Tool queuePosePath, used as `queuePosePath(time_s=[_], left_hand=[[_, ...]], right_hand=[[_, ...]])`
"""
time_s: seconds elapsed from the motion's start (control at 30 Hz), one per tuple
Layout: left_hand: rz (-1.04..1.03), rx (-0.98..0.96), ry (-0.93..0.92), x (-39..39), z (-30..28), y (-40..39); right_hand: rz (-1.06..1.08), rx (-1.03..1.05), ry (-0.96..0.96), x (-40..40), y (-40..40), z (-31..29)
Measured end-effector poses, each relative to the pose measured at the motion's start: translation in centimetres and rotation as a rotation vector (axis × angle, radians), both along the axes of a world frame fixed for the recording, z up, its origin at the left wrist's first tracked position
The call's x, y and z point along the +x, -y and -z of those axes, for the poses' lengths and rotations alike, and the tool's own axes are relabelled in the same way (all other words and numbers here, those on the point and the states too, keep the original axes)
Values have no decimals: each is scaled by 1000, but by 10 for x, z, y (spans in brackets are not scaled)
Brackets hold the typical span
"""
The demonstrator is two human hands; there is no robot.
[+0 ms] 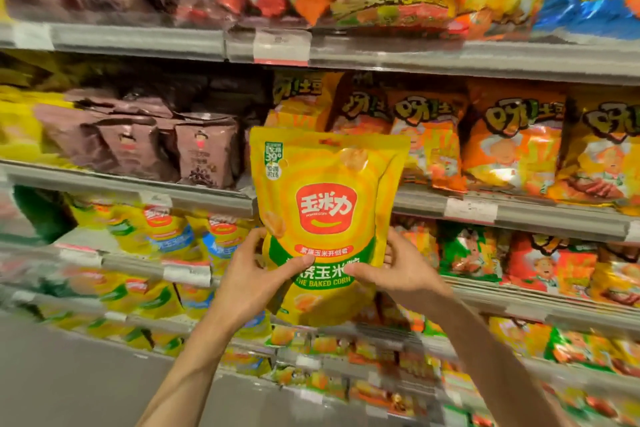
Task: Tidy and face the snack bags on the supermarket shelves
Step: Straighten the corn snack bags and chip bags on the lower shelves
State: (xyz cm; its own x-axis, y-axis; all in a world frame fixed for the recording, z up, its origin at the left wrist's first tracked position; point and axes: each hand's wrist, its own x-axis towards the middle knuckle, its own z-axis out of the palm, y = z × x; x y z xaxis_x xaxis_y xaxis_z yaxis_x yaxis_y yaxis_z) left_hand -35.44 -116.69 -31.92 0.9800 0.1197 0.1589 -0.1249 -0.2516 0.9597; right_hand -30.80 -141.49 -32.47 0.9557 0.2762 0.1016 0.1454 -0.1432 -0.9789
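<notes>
I am holding up yellow corn snack bags [325, 218] in the centre of the frame, in front of the shelves. I am counting two of them, one pressed behind the other, because a second edge is showing on the right side. My left hand [258, 274] is gripping the lower left part, with the thumb lying across the front and the fingers going behind. My right hand [398, 270] is gripping the lower right part in the same way. The bags are standing upright, the red logo facing me.

Behind them, four shelf rails are crossing the frame. On the shelf in the middle left, brown bags [207, 149] are standing, at least three of them. In the middle right, five orange bags [512, 146] are standing in a row. One white price tag [281, 47] is hanging on the upper rail, and one more price label [471, 210] on the rail at the right. The lower shelves are blurred, so I cannot count the bags there.
</notes>
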Motion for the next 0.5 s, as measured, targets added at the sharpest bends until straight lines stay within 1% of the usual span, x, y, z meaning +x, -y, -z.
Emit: queuePosePath(time_s=[0.13, 0.2, 0.4, 0.5], left_hand=[[-77, -1, 11, -17, 7, -83], [-122, -16, 14, -26, 10, -122], [-237, -44, 16, -30, 25, -226], [-295, -62, 2, -24, 33, -271]], right_hand=[[-55, -41, 65, -5, -89, 5], [-94, -39, 61, -6, -131, 7], [-143, -210, 11, 9, -235, 15], [-181, -200, 18, 25, -286, 23]])
